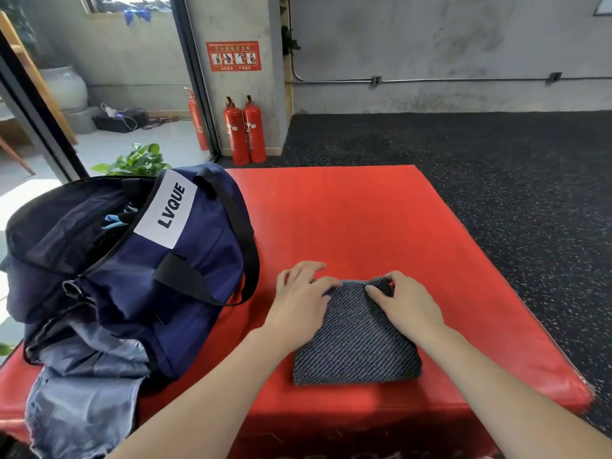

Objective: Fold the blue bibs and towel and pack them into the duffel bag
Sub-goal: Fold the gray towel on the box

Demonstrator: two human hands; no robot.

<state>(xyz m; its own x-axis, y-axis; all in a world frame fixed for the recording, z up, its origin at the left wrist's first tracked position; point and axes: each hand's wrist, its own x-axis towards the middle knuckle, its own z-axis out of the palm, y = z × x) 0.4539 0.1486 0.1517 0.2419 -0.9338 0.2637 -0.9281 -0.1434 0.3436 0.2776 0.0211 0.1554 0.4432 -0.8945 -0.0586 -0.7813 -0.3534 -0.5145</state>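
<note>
Ribbed grey-blue cloth, the towel (357,339), lies folded into a compact block on the red mat (347,210), just right of the open bag (139,260); both hands rest on its far end. The left hand (298,303) lies with fingers spread and fairly straight over the far left corner; the right hand (402,301) curls its fingers round the far edge, seemingly pinching the top layer. The block's long axis runs roughly from the person outward, tilted slightly left at the far end, near end toward the mat's front edge. The risk, I judge: lifted by that one edge alone, the layers would spill open; the bag's slumped mouth could also snag it.
</note>
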